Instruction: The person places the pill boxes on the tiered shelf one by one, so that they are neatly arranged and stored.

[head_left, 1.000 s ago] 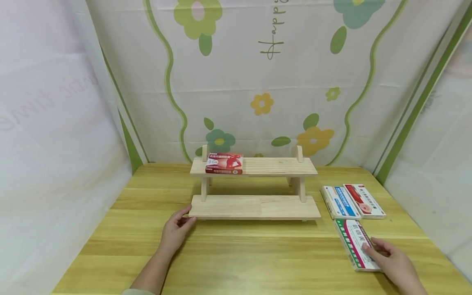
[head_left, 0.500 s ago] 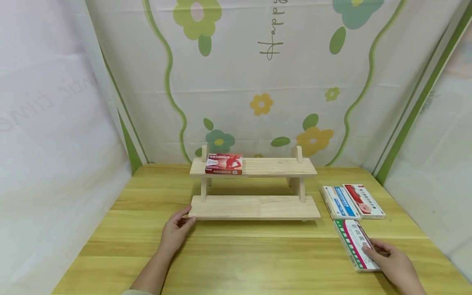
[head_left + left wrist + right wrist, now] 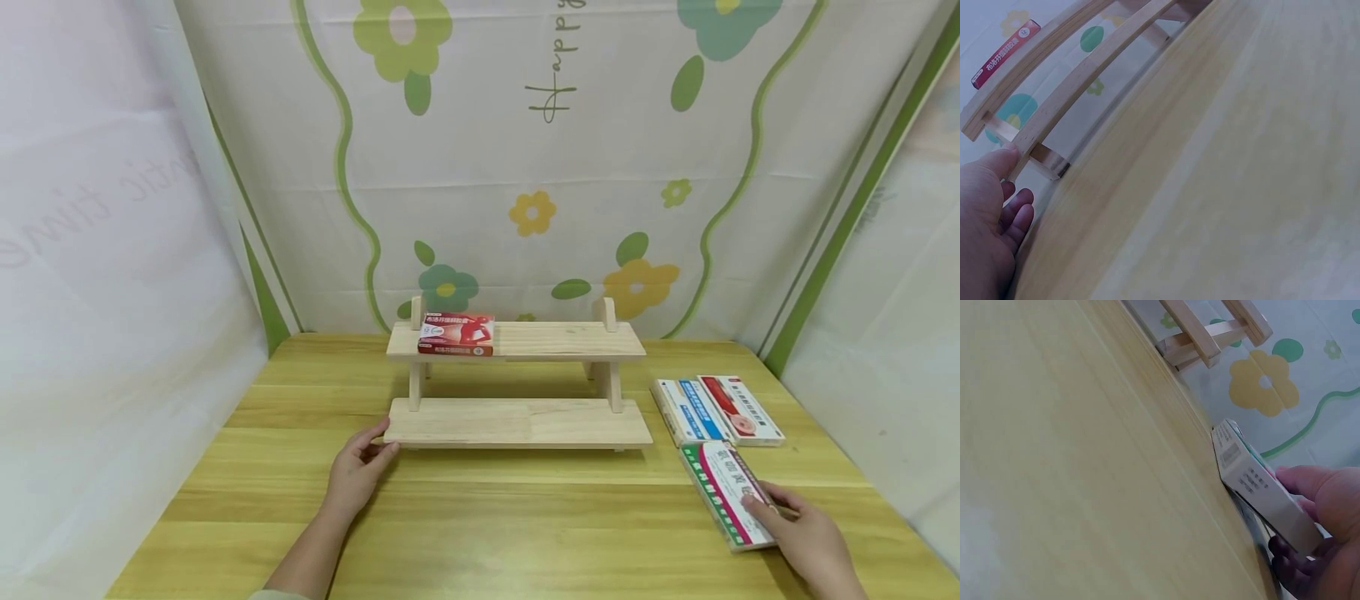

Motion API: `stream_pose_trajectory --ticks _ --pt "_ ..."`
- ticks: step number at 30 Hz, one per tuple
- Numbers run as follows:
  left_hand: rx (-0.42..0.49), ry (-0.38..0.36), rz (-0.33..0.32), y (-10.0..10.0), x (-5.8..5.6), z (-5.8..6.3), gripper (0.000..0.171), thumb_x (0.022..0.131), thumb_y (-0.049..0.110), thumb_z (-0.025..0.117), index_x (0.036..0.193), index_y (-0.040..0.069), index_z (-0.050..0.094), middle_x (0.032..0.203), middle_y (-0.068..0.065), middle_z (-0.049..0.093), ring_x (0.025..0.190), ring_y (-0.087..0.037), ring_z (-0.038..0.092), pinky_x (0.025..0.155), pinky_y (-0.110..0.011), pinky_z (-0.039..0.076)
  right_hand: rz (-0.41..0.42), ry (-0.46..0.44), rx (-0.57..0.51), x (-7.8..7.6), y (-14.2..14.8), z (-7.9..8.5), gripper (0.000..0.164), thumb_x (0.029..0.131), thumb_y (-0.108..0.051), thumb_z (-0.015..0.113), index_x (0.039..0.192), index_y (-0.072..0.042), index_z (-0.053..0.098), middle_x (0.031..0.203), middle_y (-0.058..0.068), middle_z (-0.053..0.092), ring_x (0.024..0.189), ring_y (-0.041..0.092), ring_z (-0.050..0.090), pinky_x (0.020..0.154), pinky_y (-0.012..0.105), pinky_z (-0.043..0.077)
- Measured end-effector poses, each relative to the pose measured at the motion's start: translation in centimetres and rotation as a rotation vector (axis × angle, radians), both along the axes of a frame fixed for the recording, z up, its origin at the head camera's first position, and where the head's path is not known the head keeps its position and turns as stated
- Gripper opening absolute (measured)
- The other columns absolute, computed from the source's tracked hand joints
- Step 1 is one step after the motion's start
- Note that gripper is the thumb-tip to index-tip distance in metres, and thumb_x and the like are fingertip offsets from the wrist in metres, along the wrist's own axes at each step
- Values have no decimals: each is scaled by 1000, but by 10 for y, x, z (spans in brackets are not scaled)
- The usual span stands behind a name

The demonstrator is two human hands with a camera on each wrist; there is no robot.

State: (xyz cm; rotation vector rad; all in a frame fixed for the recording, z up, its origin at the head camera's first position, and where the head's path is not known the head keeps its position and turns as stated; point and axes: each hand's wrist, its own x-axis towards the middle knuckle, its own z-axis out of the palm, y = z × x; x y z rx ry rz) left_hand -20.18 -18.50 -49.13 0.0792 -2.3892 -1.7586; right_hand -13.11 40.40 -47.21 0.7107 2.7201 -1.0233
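Observation:
My left hand [image 3: 358, 471] holds the left end of the lower board of a two-tier wooden shelf [image 3: 517, 421], with the thumb at its front edge. In the left wrist view, the thumb of that hand [image 3: 988, 212] meets the board's end. At the right, my right hand [image 3: 806, 533] grips a white medicine box [image 3: 727, 492] with green and magenta stripes by its right side. The right wrist view shows this box [image 3: 1266, 494] tilted, with one end close to the tabletop. A red medicine box [image 3: 456, 333] lies on the upper board, at its left end.
Behind the held box, a blue-and-white medicine box [image 3: 692, 411] and a red-and-white one [image 3: 741, 408] lie side by side on the wooden table [image 3: 525, 533]. Flower-printed cloth [image 3: 465, 150] hangs behind the table and at both sides.
The striped medicine box has risen slightly at its far end and shifted a little in my right hand's grip. My left hand and the shelf stay in place.

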Motion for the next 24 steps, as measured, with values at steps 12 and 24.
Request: stream_pose_trajectory --ticks 12,24 --pt "0 4 -2 -1 0 -1 46 90 15 71 135 9 60 137 -12 56 92 1 57 82 -13 49 -94 262 6 5 -6 7 76 93 -57 56 146 -5 41 144 31 42 125 48 41 89 52 39" --pt "-10 35 4 0 0 -1 45 90 15 72 133 6 61 134 -14 58 90 2 58 80 -13 49 -146 412 -57 -1 -17 32 56 86 -53 69 131 -21 60 90 -46 38 98 -12 42 66 9 38"
